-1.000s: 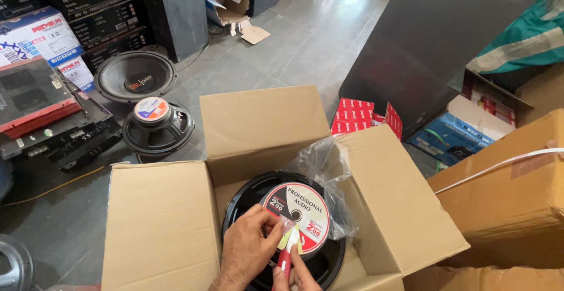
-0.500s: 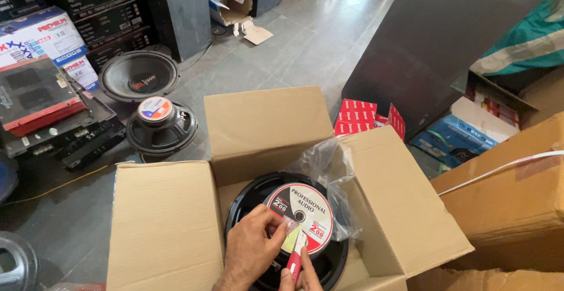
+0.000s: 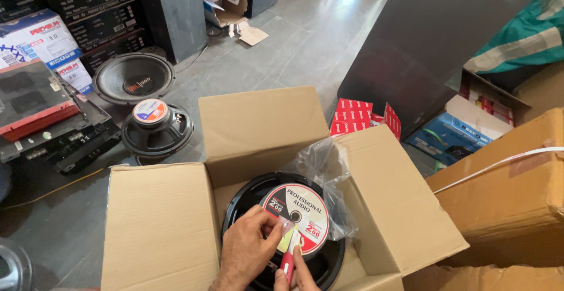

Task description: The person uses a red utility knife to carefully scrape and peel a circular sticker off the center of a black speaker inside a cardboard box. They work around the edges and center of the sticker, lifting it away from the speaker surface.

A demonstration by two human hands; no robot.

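Both hands meet over the round black speaker [image 3: 258, 208] lying magnet-up in the open cardboard box [image 3: 158, 232]: left hand [image 3: 247, 256] pinches a clear wrapper [image 3: 288, 226], right hand [image 3: 294, 274] closed on a red-handled tool [image 3: 288, 264]. Beyond, grey tiled floor [image 3: 294, 50], two loose speakers [image 3: 155, 127].

The open cardboard box [image 3: 264, 208] stands on the floor [image 3: 305, 44] with a loudspeaker [image 3: 282, 226] lying inside it, a crumpled plastic bag [image 3: 326, 173] at the speaker's right edge, and the left hand [image 3: 247, 256] and right hand [image 3: 296, 273] over the speaker's near side, a small tool [image 3: 289, 261] between their fingers [image 3: 276, 226]. Left of the box and farther back, two more speakers [image 3: 155, 129] lie on the floor, with an amplifier [image 3: 35, 109] left of them. Right of the box sit closed cartons [image 3: 505, 197], and behind its right flap a stack of small packets [image 3: 355, 117].
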